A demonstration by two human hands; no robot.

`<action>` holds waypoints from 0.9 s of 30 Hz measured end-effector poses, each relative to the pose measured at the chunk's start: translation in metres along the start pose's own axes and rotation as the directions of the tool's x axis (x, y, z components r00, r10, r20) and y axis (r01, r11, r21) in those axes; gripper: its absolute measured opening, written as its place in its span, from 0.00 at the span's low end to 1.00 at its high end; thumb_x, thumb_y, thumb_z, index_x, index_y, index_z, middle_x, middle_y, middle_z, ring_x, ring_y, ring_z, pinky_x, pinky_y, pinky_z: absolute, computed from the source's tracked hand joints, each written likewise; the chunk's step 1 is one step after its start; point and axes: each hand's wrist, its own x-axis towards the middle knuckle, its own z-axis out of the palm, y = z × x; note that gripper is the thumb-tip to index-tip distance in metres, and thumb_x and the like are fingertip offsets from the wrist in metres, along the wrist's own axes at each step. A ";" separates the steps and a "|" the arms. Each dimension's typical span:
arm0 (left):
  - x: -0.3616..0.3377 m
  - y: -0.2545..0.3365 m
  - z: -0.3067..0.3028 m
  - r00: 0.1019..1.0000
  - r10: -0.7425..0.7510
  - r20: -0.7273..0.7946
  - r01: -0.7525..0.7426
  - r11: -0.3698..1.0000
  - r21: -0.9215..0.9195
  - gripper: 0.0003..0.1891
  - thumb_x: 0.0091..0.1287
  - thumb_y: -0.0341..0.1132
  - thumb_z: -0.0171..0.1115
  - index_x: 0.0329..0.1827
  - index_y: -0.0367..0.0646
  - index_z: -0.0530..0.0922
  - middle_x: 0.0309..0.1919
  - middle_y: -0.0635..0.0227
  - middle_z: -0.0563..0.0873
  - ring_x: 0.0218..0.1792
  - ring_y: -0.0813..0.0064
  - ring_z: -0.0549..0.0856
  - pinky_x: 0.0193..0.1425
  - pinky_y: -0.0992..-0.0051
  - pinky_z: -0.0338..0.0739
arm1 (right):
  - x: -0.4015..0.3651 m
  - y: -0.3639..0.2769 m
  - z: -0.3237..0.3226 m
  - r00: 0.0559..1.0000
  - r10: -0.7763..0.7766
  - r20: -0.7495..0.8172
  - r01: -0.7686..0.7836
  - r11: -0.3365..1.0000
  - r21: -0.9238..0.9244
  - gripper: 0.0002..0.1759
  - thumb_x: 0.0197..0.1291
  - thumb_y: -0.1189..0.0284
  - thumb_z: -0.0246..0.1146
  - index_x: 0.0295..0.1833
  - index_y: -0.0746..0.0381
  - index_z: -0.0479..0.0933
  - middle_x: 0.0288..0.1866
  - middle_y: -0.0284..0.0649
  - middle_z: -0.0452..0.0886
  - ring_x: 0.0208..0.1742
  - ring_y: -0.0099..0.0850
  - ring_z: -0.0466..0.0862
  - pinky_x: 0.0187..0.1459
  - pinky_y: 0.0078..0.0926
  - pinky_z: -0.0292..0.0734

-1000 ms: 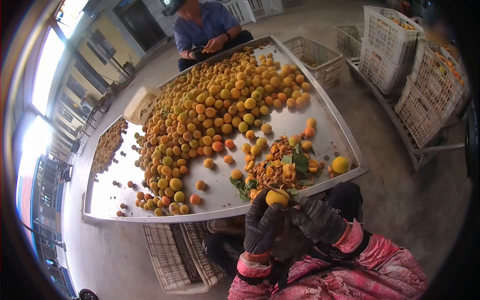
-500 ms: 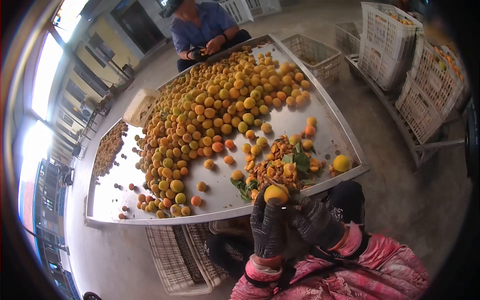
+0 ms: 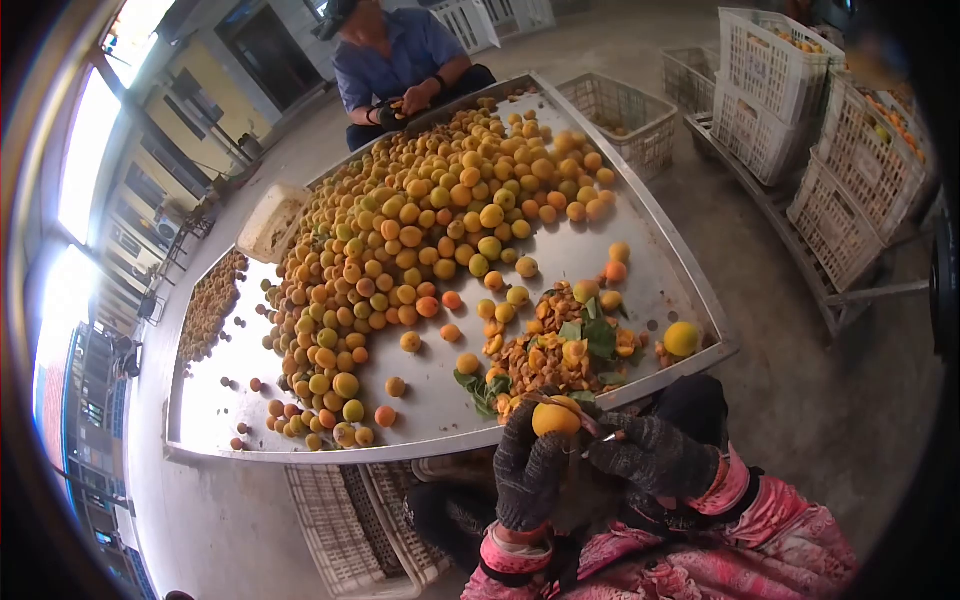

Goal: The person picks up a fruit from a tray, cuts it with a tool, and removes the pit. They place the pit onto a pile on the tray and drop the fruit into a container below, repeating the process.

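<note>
My left hand (image 3: 528,470), in a dark glove, is closed round a yellow-orange fruit (image 3: 556,418) just in front of the metal table's (image 3: 440,445) near edge. To its right, my right hand (image 3: 650,455), also gloved, grips a small tool (image 3: 608,437) whose tip is beside the fruit. Behind my hands lies a heap of cut pieces (image 3: 540,365) with green leaves (image 3: 600,337). Farther off, a large pile of whole fruit (image 3: 400,235) covers the table's middle.
A co-worker (image 3: 400,60) sits at the far side of the table. A white tub (image 3: 272,222) is at its left edge. Crates (image 3: 765,95) with fruit stand on a cart at the right. Another crate (image 3: 625,120) is behind the table, and empty-looking crates (image 3: 345,520) are underneath.
My right hand has shifted slightly right and down, away from the fruit, and the tool now shows. My left hand still holds the fruit. The view has shifted slightly.
</note>
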 end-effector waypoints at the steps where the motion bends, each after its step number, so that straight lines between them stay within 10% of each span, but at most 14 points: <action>1: 0.001 0.000 0.000 0.999 0.010 0.044 -0.008 0.999 -0.032 0.19 0.67 0.34 0.56 0.57 0.34 0.68 0.45 0.63 0.80 0.44 0.75 0.79 0.48 0.78 0.74 | 0.001 -0.005 -0.001 0.997 0.078 -0.005 -0.077 0.992 0.102 0.21 0.56 0.77 0.58 0.57 0.65 0.72 0.50 0.53 0.75 0.45 0.44 0.81 0.46 0.39 0.77; 6: 0.000 0.002 0.005 0.984 -0.129 -0.123 0.139 0.988 0.072 0.18 0.67 0.32 0.54 0.58 0.33 0.68 0.48 0.59 0.79 0.47 0.69 0.79 0.51 0.74 0.75 | 0.005 0.006 0.005 0.992 0.125 -0.021 -0.121 0.982 0.143 0.22 0.55 0.78 0.58 0.58 0.67 0.71 0.50 0.53 0.76 0.45 0.44 0.81 0.46 0.38 0.77; 8: -0.003 -0.003 0.007 0.970 -0.165 -0.177 0.175 0.984 0.044 0.18 0.67 0.32 0.53 0.58 0.33 0.68 0.49 0.57 0.78 0.48 0.65 0.80 0.53 0.71 0.76 | 0.004 -0.003 0.015 0.965 -0.119 -0.232 -0.001 0.888 -0.459 0.19 0.66 0.74 0.53 0.62 0.65 0.67 0.52 0.35 0.77 0.51 0.21 0.76 0.54 0.22 0.70; 10: -0.007 -0.018 0.002 0.929 0.350 0.120 -0.298 0.519 0.801 0.17 0.68 0.32 0.52 0.58 0.33 0.69 0.48 0.59 0.79 0.47 0.69 0.80 0.49 0.74 0.76 | 0.000 0.005 0.016 0.965 -0.170 -0.200 0.041 0.851 -0.523 0.19 0.66 0.74 0.53 0.61 0.65 0.67 0.53 0.36 0.77 0.52 0.22 0.76 0.53 0.23 0.71; 12: -0.010 -0.018 0.003 0.961 0.274 0.038 -0.225 0.694 0.684 0.17 0.68 0.32 0.52 0.57 0.33 0.69 0.47 0.60 0.79 0.46 0.70 0.80 0.49 0.75 0.76 | 0.000 0.007 0.013 0.963 -0.218 -0.160 0.084 0.804 -0.588 0.19 0.65 0.74 0.53 0.61 0.65 0.67 0.54 0.38 0.76 0.52 0.23 0.76 0.53 0.24 0.71; 14: -0.010 -0.012 0.005 0.993 0.093 -0.069 -0.062 0.929 0.366 0.16 0.68 0.30 0.53 0.56 0.32 0.70 0.46 0.62 0.80 0.45 0.74 0.79 0.49 0.76 0.75 | 0.004 0.004 0.009 0.990 0.045 -0.135 -0.024 0.988 0.153 0.18 0.64 0.73 0.54 0.59 0.66 0.70 0.50 0.46 0.78 0.44 0.37 0.82 0.45 0.31 0.77; 17: -0.005 -0.001 0.004 0.988 -0.114 -0.103 0.113 0.993 -0.017 0.15 0.67 0.28 0.53 0.55 0.32 0.70 0.44 0.64 0.81 0.45 0.77 0.79 0.49 0.78 0.74 | 0.009 -0.030 -0.013 0.850 0.504 0.153 -0.514 0.728 0.454 0.18 0.65 0.72 0.54 0.60 0.64 0.69 0.48 0.40 0.79 0.46 0.29 0.80 0.48 0.26 0.75; 24: 0.003 0.005 0.003 0.968 -0.240 -0.077 0.246 0.966 0.082 0.15 0.67 0.29 0.54 0.55 0.33 0.71 0.42 0.66 0.81 0.44 0.78 0.79 0.48 0.80 0.73 | 0.009 -0.009 -0.003 0.964 0.259 0.055 -0.260 0.890 0.374 0.19 0.64 0.72 0.55 0.60 0.64 0.69 0.48 0.41 0.79 0.44 0.27 0.80 0.45 0.28 0.77; 25: 0.002 0.000 0.007 0.969 -0.206 -0.135 0.210 0.977 0.017 0.15 0.67 0.30 0.55 0.54 0.33 0.71 0.42 0.65 0.81 0.44 0.77 0.79 0.48 0.80 0.73 | 0.003 0.000 0.012 0.985 0.019 -0.170 -0.032 0.997 -0.076 0.21 0.64 0.73 0.55 0.62 0.64 0.68 0.49 0.39 0.79 0.47 0.25 0.79 0.48 0.26 0.75; 26: 0.000 -0.011 0.006 0.970 -0.202 -0.133 0.205 0.979 0.009 0.15 0.67 0.30 0.55 0.54 0.33 0.71 0.42 0.65 0.81 0.44 0.77 0.79 0.48 0.80 0.73 | 0.001 0.008 0.018 0.924 -0.297 -0.242 0.122 0.827 -0.549 0.22 0.64 0.75 0.55 0.64 0.64 0.66 0.50 0.37 0.79 0.50 0.23 0.77 0.51 0.23 0.73; 27: -0.003 -0.026 -0.002 0.993 0.021 -0.113 0.017 0.946 0.325 0.16 0.67 0.31 0.55 0.54 0.32 0.71 0.43 0.64 0.81 0.44 0.76 0.79 0.49 0.79 0.74 | 0.002 0.014 0.016 0.924 -0.297 -0.240 0.123 0.826 -0.551 0.22 0.64 0.75 0.55 0.64 0.64 0.66 0.50 0.37 0.79 0.50 0.23 0.77 0.51 0.23 0.73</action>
